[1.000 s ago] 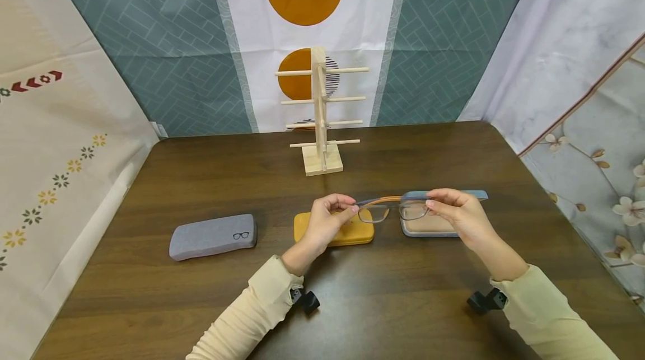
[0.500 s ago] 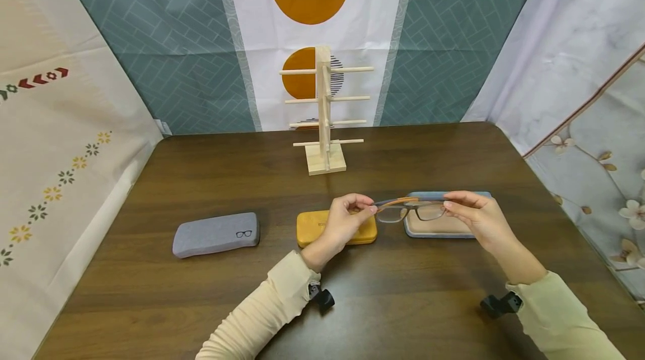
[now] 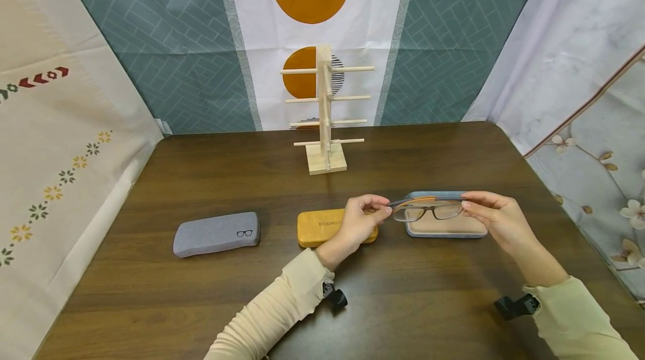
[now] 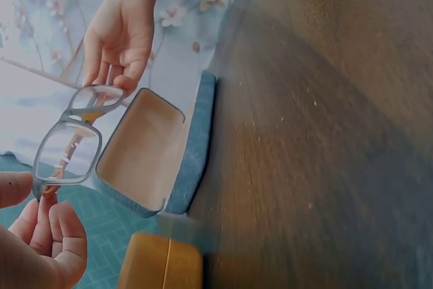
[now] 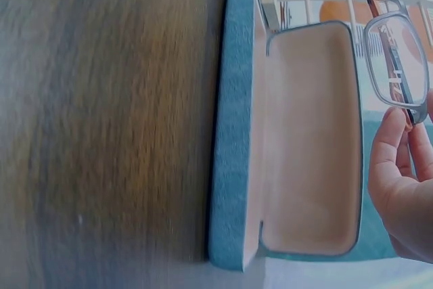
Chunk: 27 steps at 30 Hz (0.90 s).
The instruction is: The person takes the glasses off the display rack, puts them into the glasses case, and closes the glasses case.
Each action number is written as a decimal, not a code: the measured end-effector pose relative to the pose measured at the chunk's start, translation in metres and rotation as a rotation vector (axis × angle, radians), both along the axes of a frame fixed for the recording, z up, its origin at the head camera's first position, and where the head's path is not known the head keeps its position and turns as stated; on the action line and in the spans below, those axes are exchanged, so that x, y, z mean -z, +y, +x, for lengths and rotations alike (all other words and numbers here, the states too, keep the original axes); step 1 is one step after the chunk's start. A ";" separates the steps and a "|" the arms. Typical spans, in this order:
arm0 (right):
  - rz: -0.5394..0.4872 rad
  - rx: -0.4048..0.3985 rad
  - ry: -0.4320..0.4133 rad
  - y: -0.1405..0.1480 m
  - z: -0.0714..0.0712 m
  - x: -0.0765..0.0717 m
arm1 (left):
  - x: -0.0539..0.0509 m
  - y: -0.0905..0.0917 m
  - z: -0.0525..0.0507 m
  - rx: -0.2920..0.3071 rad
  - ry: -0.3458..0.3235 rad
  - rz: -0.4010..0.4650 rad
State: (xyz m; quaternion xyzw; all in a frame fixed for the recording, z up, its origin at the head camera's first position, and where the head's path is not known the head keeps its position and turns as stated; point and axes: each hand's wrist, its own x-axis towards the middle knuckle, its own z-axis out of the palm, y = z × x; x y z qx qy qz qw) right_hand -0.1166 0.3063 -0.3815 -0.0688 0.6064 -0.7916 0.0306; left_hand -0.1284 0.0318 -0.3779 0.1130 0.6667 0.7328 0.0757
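A pair of eyeglasses (image 3: 427, 212) with a dark frame and folded, orange-toned temples hangs in the air between both hands. The left hand (image 3: 360, 220) pinches one end of the frame between thumb and fingers, and the right hand (image 3: 496, 217) pinches the other end. Just behind and below the glasses lies an open blue glasses case (image 5: 233, 126) with a beige lining and nothing inside. Under the left hand, partly hidden by it, sits a closed yellow glasses case (image 3: 318, 227).
A closed grey glasses case (image 3: 216, 234) with a small glasses drawing lies at the left of the brown table (image 3: 151, 293). Farther back stands a wooden rack (image 3: 325, 108) with several pairs of side pegs. Patterned cloths (image 3: 196, 46) hang around the table.
Both hands have carried the eyeglasses to the right, from partly over the yellow case to in front of the open blue case. The grip at both ends stays the same.
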 end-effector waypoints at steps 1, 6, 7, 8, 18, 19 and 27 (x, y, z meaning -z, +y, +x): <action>-0.004 0.000 0.001 0.001 0.000 0.000 | 0.000 0.001 0.000 0.005 0.001 -0.001; -0.017 -0.004 0.008 0.009 0.001 -0.002 | 0.007 0.007 -0.002 0.023 0.012 0.010; -0.019 -0.008 0.011 0.010 0.001 -0.002 | 0.010 0.009 -0.004 0.025 0.010 0.014; -0.019 -0.011 0.016 0.012 0.000 -0.002 | 0.014 0.011 -0.005 0.027 0.010 0.019; -0.041 -0.040 0.037 0.025 0.001 0.001 | 0.029 0.024 -0.011 0.043 0.012 0.024; -0.037 -0.043 0.033 0.026 0.001 0.002 | 0.029 0.025 -0.011 0.042 0.016 0.026; -0.009 -0.034 0.016 0.039 0.000 0.008 | 0.029 0.035 -0.014 0.064 -0.012 0.047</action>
